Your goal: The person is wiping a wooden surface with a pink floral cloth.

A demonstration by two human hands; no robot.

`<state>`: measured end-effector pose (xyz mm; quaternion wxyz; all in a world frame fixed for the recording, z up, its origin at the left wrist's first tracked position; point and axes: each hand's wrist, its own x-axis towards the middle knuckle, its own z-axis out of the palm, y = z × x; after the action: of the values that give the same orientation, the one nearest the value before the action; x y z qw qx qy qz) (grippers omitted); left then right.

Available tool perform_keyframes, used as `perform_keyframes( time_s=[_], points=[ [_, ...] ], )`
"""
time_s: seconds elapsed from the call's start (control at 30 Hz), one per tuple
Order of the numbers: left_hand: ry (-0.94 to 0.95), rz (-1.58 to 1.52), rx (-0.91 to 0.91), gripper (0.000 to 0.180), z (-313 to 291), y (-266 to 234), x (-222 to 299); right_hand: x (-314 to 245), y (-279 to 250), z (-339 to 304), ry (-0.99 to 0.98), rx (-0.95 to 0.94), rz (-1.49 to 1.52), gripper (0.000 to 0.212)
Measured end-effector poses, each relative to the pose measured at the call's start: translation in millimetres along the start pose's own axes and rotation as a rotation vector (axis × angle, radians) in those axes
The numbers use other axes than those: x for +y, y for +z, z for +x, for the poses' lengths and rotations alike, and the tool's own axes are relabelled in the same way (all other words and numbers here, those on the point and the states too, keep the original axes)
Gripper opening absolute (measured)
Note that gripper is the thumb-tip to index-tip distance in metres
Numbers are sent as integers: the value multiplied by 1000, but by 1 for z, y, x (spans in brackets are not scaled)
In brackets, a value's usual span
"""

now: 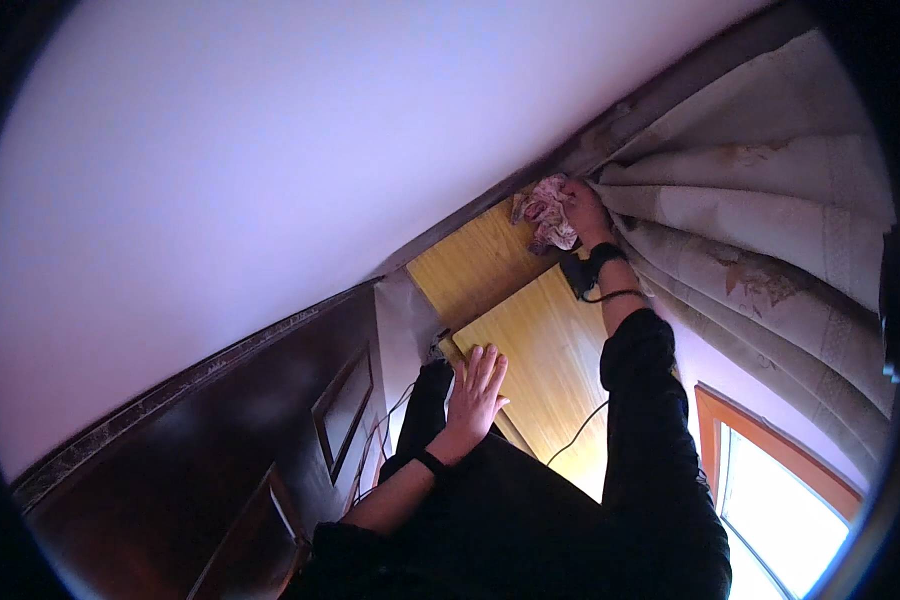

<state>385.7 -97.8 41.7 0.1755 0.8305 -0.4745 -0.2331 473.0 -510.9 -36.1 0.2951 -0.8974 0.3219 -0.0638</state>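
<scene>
We find the right hand (pixel 587 215) at the far end of the woodwork, its fingers closed on a crumpled pink-and-white cloth (pixel 547 213). The cloth bunches out to the left of those fingers and lies over the far wooden panel (pixel 475 258), near the dark trim (pixel 465 232) that runs along the pale wall just beyond the fingertips. We cannot tell how firmly the cloth is pressed.

We note the left hand (pixel 473 398) nearer the body, palm down and empty, its fingers straight and slightly spread, thumb apart. They extend over the left edge of the near wooden panel (pixel 545 345); whether they bear on it, we cannot determine.

Just below the right fingers, beside the wrist, we record a small black object (pixel 576 275); we cannot tell whether it is worn or rests on the wood. A black band (pixel 604 256) circles the right wrist, and a second dark band (pixel 431 463) the left.

Immediately right of the right fingers, we observe a gathered grey curtain (pixel 770 225) with brownish patterning. Well below them and to the right stands an orange-framed window (pixel 785 510), brightly lit. Left of the left fingers we list dark panelled woodwork (pixel 210 460). A thin black cord (pixel 577 436) crosses the near panel, below and right of the left fingers.
</scene>
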Motion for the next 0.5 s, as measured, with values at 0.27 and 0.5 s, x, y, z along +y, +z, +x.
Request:
perform_keyframes(
  time_s=[0.27,0.5],
  points=[
    [3,26,0,67,-8,23,-7,-161,129,-139,-428,-421,-2,18],
    [-10,-131,95,56,-8,14,-9,-203,102,-152,-529,-583,81,31]
  ],
)
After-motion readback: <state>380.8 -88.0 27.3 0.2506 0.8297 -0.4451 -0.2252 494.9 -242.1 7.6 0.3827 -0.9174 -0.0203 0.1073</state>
